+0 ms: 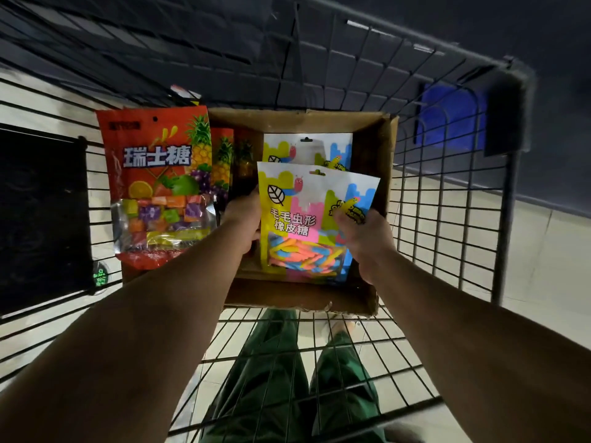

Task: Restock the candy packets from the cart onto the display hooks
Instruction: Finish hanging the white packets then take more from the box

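Both hands grip a yellow, blue & white gummy-worm candy packet (300, 219) w/ clear window: left hand (244, 220) curled on its left edge, right hand (363, 233) pinching the right. Packet's upright in brown cardboard box (377, 145) inside black wire cart (447, 174); red fruit-candy packet (156, 183) just left.

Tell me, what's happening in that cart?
A person is reaching into a cardboard box in a wire cart. Both hands, left hand and right hand, grip a gummy packet by its sides. Another like it stands behind, with red fruit-candy packets to the left.
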The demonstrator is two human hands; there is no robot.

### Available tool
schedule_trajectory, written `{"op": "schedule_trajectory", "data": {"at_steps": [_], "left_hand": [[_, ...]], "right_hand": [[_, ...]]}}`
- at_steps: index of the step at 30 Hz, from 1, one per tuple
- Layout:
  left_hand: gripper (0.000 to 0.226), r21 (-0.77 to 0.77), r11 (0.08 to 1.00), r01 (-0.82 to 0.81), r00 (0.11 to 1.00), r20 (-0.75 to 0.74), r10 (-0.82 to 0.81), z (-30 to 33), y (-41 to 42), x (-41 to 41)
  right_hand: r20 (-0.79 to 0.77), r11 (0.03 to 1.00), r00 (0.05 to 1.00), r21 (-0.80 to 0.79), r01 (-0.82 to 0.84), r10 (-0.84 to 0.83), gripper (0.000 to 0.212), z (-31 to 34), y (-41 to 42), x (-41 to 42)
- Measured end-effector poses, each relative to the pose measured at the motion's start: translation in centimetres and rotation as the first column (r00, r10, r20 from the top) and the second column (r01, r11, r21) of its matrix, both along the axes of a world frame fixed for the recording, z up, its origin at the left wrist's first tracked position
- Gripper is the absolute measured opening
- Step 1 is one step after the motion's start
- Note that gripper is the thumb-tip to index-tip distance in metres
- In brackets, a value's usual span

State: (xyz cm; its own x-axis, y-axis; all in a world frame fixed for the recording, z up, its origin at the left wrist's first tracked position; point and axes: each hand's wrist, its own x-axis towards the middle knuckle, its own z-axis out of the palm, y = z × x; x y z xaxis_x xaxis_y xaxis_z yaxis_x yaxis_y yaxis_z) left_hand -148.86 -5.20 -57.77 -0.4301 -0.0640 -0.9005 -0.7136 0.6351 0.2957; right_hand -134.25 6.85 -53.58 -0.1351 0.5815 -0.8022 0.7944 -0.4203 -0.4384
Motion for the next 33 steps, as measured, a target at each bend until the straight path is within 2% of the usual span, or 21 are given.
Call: {"op": "schedule_trajectory", "data": {"at_steps": [2, 4, 9, 12, 14, 17, 19, 23, 26, 28, 29, 30, 31, 33], "left_hand": [[0.036, 0.039, 0.996, 0.084, 0.994, -0.07, -0.081, -0.5, 0.7, -0.4], [0.038, 0.052, 0.995, 0.089, 0.986, -0.146, -0.08, -0.6, 1.5, -0.8], [0.046, 0.062, 0.988, 0.139, 0.985, -0.114, -0.131, -1.5, 1.9, -1.1], [0.053, 0.085, 0.985, 0.15, 0.976, -0.169, -0.134, -1.0, 1.3, -1.0], [0.038, 0.118, 0.976, 0.182, 0.972, -0.173, -0.16, 0.1, 0.9, -0.8], [0.01, 0.177, 0.971, 0.163, 0.978, -0.162, -0.134, 2.6, 0.6, -0.6], [0.004, 0.195, 0.966, 0.168, 0.976, -0.174, -0.135, 4.6, 0.3, -0.5], [0.036, 0.218, 0.931, 0.293, 0.94, -0.245, -0.238, 10.1, 0.8, -0.2], [0.022, 0.229, 0.888, 0.4, 0.878, -0.375, -0.299, 14.5, 2.3, -0.1], [0.039, 0.25, 0.864, 0.437, 0.855, -0.415, -0.312, 17.4, 3.7, 0.1], [0.051, 0.259, 0.861, 0.437, 0.85, -0.433, -0.301, 19.0, 4.7, 0.3], [0.051, 0.283, 0.851, 0.443, 0.841, -0.459, -0.286, 20.6, 5.7, 0.6], [0.042, 0.31, 0.839, 0.448, 0.834, -0.484, -0.266, 22.2, 6.8, 1.1], [0.032, 0.373, 0.802, 0.466, 0.815, -0.534, -0.226, 25.2, 9.3, 2.6]], "right_hand": [[0.03, 0.999, 1.0, 0.03, -0.01, 0.009, 0.035, -0.4, -0.3, 0.4], [0.052, 0.999, 0.999, 0.052, 0.003, -0.005, 0.037, -0.7, -0.4, 0.3], [0.049, 0.995, 0.998, 0.093, 0.024, -0.029, 0.036, -1.4, -0.2, 0.1], [0.058, 0.996, 0.998, 0.083, 0.025, -0.03, 0.038, -1.1, -0.4, 0.2], [0.049, 0.997, 0.998, 0.07, 0.033, -0.036, 0.034, -0.3, -0.4, 0.3], [-0.002, 0.996, 0.999, 0.077, 0.05, -0.05, 0.034, 1.5, -0.2, 0.4], [-0.023, 0.994, 0.997, 0.081, 0.079, -0.078, 0.032, 3.2, 0.1, 0.4], [-0.049, 0.984, 0.988, 0.094, 0.153, -0.149, 0.021, 7.5, 1.5, 1.1], [-0.088, 0.972, 0.98, 0.141, 0.19, -0.179, 0.025, 11.4, 2.7, 1.4], [-0.129, 0.963, 0.97, 0.154, 0.223, -0.204, 0.032, 14.1, 3.9, 2.0], [-0.157, 0.958, 0.963, 0.154, 0.243, -0.219, 0.029, 15.7, 4.6, 2.5], [-0.188, 0.952, 0.954, 0.153, 0.264, -0.235, 0.024, 17.2, 5.3, 3.1], [-0.225, 0.943, 0.94, 0.153, 0.295, -0.257, 0.021, 18.6, 6.0, 4.0], [-0.306, 0.919, 0.902, 0.153, 0.363, -0.305, 0.024, 21.5, 7.6, 5.8]]}}
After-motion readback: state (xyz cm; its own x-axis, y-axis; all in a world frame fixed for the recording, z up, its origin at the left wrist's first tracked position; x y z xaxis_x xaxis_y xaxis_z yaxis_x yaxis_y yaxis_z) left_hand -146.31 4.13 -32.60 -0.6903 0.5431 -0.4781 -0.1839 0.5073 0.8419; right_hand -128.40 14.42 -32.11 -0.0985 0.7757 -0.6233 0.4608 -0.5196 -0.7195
